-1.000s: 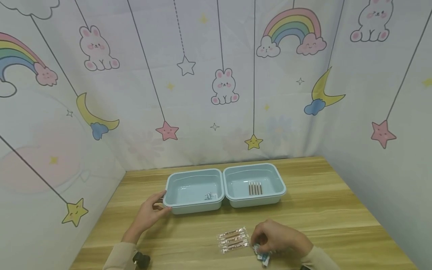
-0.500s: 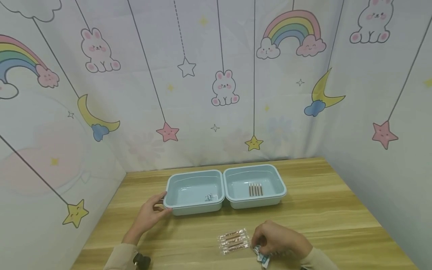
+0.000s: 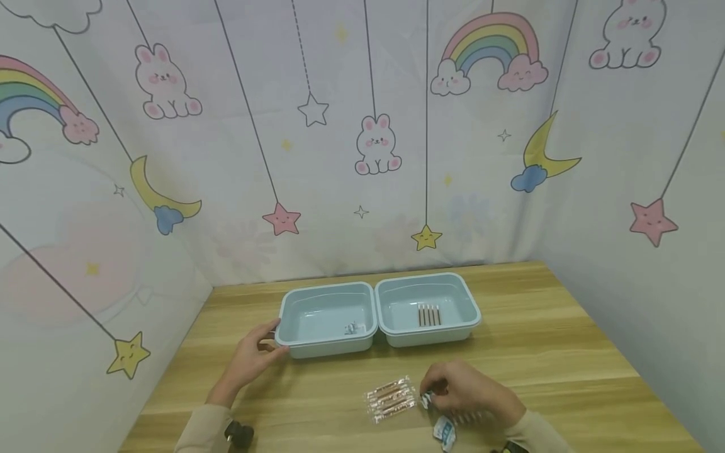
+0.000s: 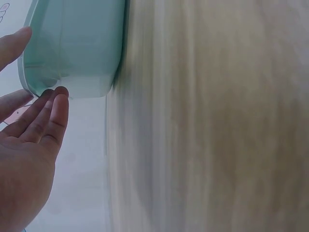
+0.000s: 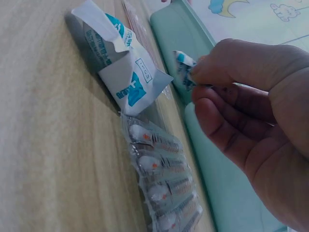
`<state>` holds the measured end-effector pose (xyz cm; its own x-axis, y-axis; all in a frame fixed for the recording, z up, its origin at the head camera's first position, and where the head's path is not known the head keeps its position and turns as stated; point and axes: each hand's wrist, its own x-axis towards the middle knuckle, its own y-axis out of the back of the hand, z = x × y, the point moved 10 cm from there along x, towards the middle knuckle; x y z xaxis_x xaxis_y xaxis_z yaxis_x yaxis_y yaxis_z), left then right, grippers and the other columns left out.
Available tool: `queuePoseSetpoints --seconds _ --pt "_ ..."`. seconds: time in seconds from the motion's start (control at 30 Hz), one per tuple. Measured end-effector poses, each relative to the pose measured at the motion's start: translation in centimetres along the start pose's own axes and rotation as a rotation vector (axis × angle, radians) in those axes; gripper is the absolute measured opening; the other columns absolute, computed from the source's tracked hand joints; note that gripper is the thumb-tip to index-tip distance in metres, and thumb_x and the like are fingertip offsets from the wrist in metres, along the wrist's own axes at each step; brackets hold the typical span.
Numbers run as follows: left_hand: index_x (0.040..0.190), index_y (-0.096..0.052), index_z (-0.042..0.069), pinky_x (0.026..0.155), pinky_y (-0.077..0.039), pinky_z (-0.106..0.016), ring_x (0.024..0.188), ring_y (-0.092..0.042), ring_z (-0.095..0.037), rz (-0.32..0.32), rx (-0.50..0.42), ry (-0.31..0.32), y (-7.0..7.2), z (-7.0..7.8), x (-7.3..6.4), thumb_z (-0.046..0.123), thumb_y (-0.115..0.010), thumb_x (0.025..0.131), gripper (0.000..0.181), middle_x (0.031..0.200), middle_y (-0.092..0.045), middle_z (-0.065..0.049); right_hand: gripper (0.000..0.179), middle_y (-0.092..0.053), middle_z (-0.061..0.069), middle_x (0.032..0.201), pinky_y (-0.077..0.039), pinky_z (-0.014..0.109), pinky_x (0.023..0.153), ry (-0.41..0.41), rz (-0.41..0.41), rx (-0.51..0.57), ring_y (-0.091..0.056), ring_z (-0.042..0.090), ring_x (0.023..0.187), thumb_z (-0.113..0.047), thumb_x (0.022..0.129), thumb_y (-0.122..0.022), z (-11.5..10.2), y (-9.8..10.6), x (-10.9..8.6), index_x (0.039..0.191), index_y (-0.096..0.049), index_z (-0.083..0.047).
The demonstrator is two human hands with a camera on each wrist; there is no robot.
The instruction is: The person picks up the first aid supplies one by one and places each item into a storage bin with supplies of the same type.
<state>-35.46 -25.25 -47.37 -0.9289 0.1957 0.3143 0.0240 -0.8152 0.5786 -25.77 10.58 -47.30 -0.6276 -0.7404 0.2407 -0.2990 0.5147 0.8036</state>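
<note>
My right hand (image 3: 467, 391) pinches a small crumpled white-and-blue wrapper (image 5: 184, 68) between thumb and fingertips, slightly above the table. Below it on the wood lies another crumpled white paper wrapper with blue print (image 5: 133, 79). A clear-wrapped strip of white-tipped swabs (image 5: 164, 186) is under the right hand, partly hidden by it in the head view. Left of that hand lies a second clear-wrapped strip of brown swabs (image 3: 391, 399). My left hand (image 3: 252, 357) touches the corner of the left light-blue bin (image 3: 331, 349), thumb at the front and the other fingers extended along its side.
Touching the left bin is a matching right bin (image 3: 430, 338), where several brown swabs (image 3: 428, 315) stand in a row. A crumpled bit of wrapper (image 3: 354, 328) lies inside the left bin. Fabric walls printed with rabbits and stars border the wooden table (image 3: 544, 352).
My right hand has lifted slightly, pinching one wrapper away from the other, which stays on the table. The left hand keeps its place at the bin.
</note>
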Motion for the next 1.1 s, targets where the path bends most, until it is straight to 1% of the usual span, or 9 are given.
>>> queuePoseSetpoints --seconds 0.07,0.17,0.3,0.5,0.7,0.8,0.97,1.1 --pt "0.132 -0.045 0.002 0.074 -0.055 -0.021 0.101 -0.057 -0.025 -0.004 0.004 0.010 0.1 -0.1 0.1 0.033 -0.075 0.073 0.073 0.119 -0.054 -0.012 0.024 -0.065 -0.008 0.084 -0.050 0.013 0.060 0.017 0.028 -0.017 -0.056 0.000 0.071 -0.004 0.070 -0.067 -0.1 0.4 0.1 0.089 -0.069 -0.017" --pt "0.132 -0.044 0.002 0.074 -0.055 -0.021 0.102 -0.057 -0.025 -0.008 0.004 0.008 0.1 -0.1 0.2 0.034 -0.075 0.074 0.073 0.119 -0.054 -0.012 0.024 -0.065 -0.008 0.082 -0.050 0.013 0.058 0.030 0.051 -0.029 -0.055 0.000 0.069 -0.003 0.069 -0.067 -0.1 0.8 0.3 0.089 -0.069 -0.017" --pt "0.132 -0.044 0.002 0.076 -0.055 -0.024 0.101 -0.057 -0.026 -0.010 0.006 0.012 0.1 -0.2 0.1 0.033 -0.075 0.074 0.073 0.119 -0.053 -0.013 0.024 -0.065 -0.008 0.083 -0.050 0.014 0.058 0.026 0.054 -0.014 -0.056 0.001 0.069 -0.004 0.069 -0.068 0.0 0.7 0.3 0.088 -0.069 -0.018" --pt "0.131 -0.045 -0.002 0.074 -0.056 -0.027 0.099 -0.058 -0.030 -0.006 0.001 -0.002 -0.1 -0.1 -0.1 0.027 -0.076 0.074 0.071 0.119 -0.053 -0.018 0.025 -0.065 -0.008 0.084 -0.051 0.014 0.058 0.022 0.061 0.005 -0.057 0.001 0.069 -0.003 0.069 -0.068 0.3 0.4 0.1 0.089 -0.070 -0.018" --pt "0.132 -0.045 0.001 0.074 -0.056 -0.023 0.101 -0.058 -0.028 -0.006 0.003 0.007 -0.2 -0.2 -0.1 0.024 -0.076 0.074 0.070 0.120 -0.054 -0.016 0.025 -0.065 -0.008 0.082 -0.051 0.013 0.058 0.029 0.092 -0.009 -0.056 -0.001 0.068 -0.003 0.068 -0.068 0.5 0.7 0.1 0.088 -0.070 -0.017" --pt "0.131 -0.045 0.001 0.073 -0.056 -0.024 0.100 -0.058 -0.028 0.002 0.002 -0.001 -0.1 -0.1 -0.1 0.025 -0.076 0.074 0.070 0.119 -0.054 -0.016 0.026 -0.065 -0.007 0.082 -0.051 0.014 0.057 0.028 0.107 0.005 -0.056 0.000 0.067 -0.002 0.068 -0.068 0.6 0.8 0.2 0.088 -0.070 -0.018" --pt "0.130 -0.047 0.000 0.072 -0.056 -0.025 0.098 -0.059 -0.027 0.017 0.016 -0.015 0.1 0.0 -0.1 0.028 -0.077 0.073 0.071 0.117 -0.055 -0.015 0.027 -0.066 -0.006 0.083 -0.053 0.016 0.058 0.003 0.121 0.051 -0.057 -0.002 0.068 -0.001 0.069 -0.067 1.1 0.9 0.3 0.090 -0.070 -0.018" --pt "0.131 -0.046 0.001 0.074 -0.056 -0.026 0.099 -0.058 -0.027 0.013 0.004 -0.006 0.1 0.1 -0.1 0.028 -0.077 0.073 0.071 0.117 -0.055 -0.014 0.027 -0.066 -0.008 0.086 -0.053 0.017 0.059 -0.001 0.149 0.042 -0.057 -0.002 0.069 -0.001 0.070 -0.067 1.4 1.2 0.5 0.091 -0.070 -0.018"
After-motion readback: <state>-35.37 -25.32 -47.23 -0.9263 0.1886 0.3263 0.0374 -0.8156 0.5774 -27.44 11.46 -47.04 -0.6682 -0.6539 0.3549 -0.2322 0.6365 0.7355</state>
